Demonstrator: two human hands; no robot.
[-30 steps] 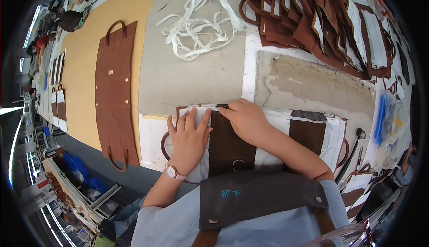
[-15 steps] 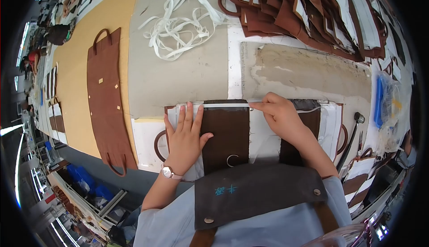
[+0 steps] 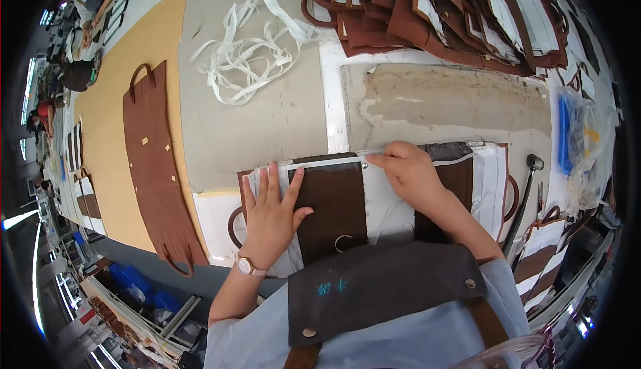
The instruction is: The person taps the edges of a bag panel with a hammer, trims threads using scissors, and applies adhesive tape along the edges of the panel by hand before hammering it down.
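A brown and white bag panel (image 3: 332, 209) lies in front of me, with brown handles at its sides. A narrow white tape (image 3: 327, 166) runs along its far edge. My left hand (image 3: 270, 215) rests flat on the panel's left part, fingers spread, fingertips at the tape. My right hand (image 3: 408, 174) is closed at the tape near the panel's middle, index fingertip on it and the other fingers curled; the thumb is mostly hidden. Right of that hand, the tape continues across the second dark section (image 3: 434, 219).
A heap of brown bag pieces (image 3: 427, 15) lies at the back right. Loose white tape (image 3: 250, 48) is tangled on the grey board. A brown panel (image 3: 150, 162) lies left. A hammer (image 3: 527, 192) and plastic bag (image 3: 584, 148) are at right. Other people work far left.
The view has shifted slightly, moving the scene left. Right of my right hand, the tape has less sag and lies closer to the edge. My left hand keeps its place on the panel.
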